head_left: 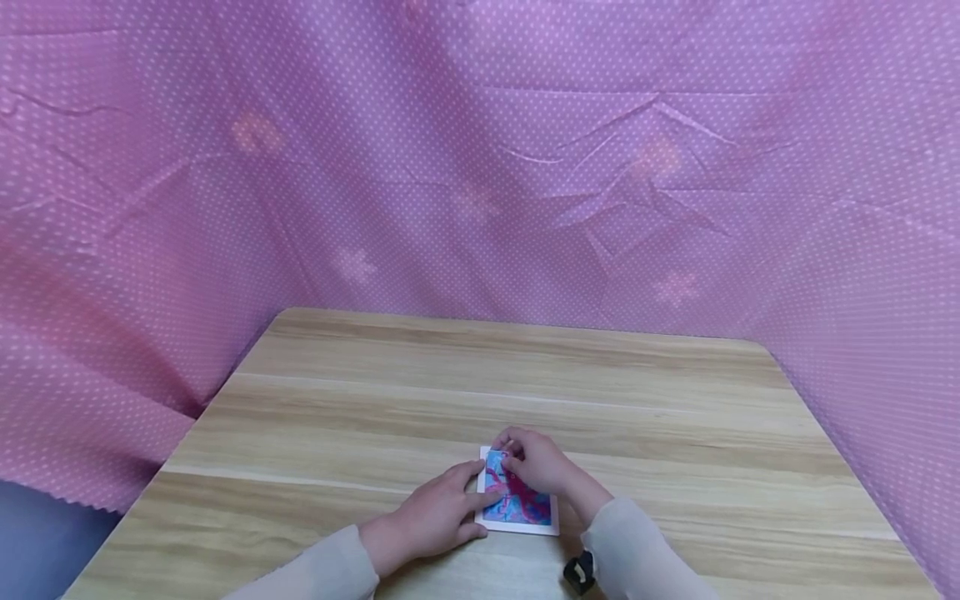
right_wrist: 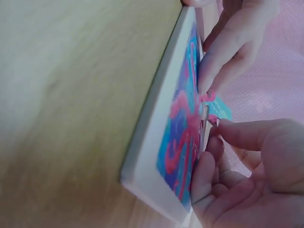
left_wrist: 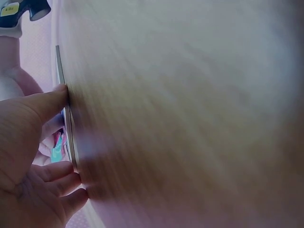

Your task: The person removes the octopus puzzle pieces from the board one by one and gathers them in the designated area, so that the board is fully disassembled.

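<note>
A flat jigsaw puzzle [head_left: 517, 527] with a white border and a pink-on-blue octopus picture lies on the wooden table. My left hand [head_left: 438, 512] rests at its left side, fingers fairly straight. One finger lies over the picture, while the thumb and other fingertips touch the edge, seen from the side in the left wrist view. My right hand [head_left: 540, 462] is over the upper part of the picture. There, in the right wrist view, its thumb and finger pinch a small turquoise and pink puzzle piece [right_wrist: 219, 108], tilted up from the board. Fingers partly hide the piece.
The wooden table [head_left: 420, 358] stretches behind and to both sides of the puzzle. Pink dotted cloth [head_left: 480, 167] hangs around its back and sides. A black band [head_left: 579, 573] sits at the right wrist.
</note>
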`<state>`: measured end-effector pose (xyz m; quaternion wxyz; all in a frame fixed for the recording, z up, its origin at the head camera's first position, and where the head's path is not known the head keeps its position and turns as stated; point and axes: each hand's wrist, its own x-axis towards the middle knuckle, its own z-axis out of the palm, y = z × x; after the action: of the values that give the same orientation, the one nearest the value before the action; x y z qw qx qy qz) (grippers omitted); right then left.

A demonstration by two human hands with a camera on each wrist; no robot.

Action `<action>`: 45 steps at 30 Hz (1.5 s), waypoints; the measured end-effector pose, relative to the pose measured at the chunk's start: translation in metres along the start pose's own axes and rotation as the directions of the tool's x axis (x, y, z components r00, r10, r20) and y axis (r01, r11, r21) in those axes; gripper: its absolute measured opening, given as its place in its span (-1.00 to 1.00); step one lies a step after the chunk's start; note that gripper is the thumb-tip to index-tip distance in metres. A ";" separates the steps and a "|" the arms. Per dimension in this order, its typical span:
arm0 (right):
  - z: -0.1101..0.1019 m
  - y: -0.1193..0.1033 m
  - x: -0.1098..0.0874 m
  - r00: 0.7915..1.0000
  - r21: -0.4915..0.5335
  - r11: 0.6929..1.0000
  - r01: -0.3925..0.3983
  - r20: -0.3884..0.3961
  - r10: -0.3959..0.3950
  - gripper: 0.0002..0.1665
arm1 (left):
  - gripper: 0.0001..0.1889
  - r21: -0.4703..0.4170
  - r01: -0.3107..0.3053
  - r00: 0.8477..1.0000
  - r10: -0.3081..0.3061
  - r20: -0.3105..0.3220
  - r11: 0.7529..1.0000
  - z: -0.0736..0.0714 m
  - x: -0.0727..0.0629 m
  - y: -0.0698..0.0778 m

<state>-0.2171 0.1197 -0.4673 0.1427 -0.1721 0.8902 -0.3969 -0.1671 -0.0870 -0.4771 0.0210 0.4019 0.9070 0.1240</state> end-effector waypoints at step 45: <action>-0.062 0.064 -0.057 0.915 0.153 0.948 -0.279 -0.257 0.310 -0.87 | -0.44 -0.051 0.101 0.989 -0.094 0.111 0.994 -0.004 -0.002 0.002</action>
<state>-0.2027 0.2244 -0.4694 0.0843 0.0298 0.8931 -0.4408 -0.1647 -0.0876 -0.4732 0.0875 0.3625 0.9192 0.1265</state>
